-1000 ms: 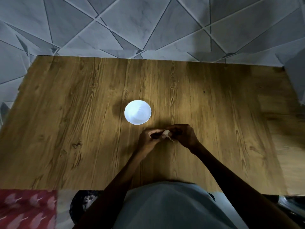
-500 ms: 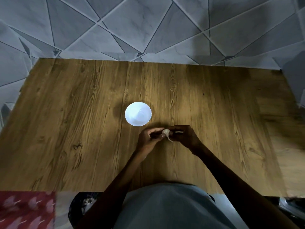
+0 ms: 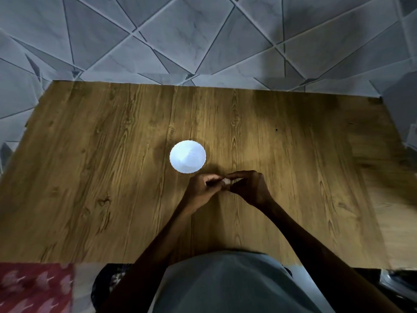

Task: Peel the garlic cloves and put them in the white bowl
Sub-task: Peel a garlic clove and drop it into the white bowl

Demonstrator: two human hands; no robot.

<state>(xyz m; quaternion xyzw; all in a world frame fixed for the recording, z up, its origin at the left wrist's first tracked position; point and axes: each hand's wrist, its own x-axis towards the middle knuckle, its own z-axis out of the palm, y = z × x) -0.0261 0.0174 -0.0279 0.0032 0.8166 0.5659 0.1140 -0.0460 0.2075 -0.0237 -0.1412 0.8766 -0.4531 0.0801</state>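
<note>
Pale garlic clove (image 3: pixel 226 182) pinched btwn left hand (image 3: pixel 203 188) & right hand (image 3: pixel 250 188).

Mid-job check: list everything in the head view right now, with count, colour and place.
round white scalloped bowl: one, white, middle of the table, just beyond the hands; whether anything is inside cannot be told.
pale garlic clove: one, off-white, pinched between both hands.
dark slim object: one, dark, in the left hand; too small to identify.
brown wooden table: one, brown, fills mid-frame.
grey triangle-patterned tiles: many, grey, beyond the table.
red patterned cloth: one, red, bottom-left corner.
grey shirt: one, grey, bottom centre.
left hand: one, grip on the clove.
right hand: one, grip on the clove.
</note>
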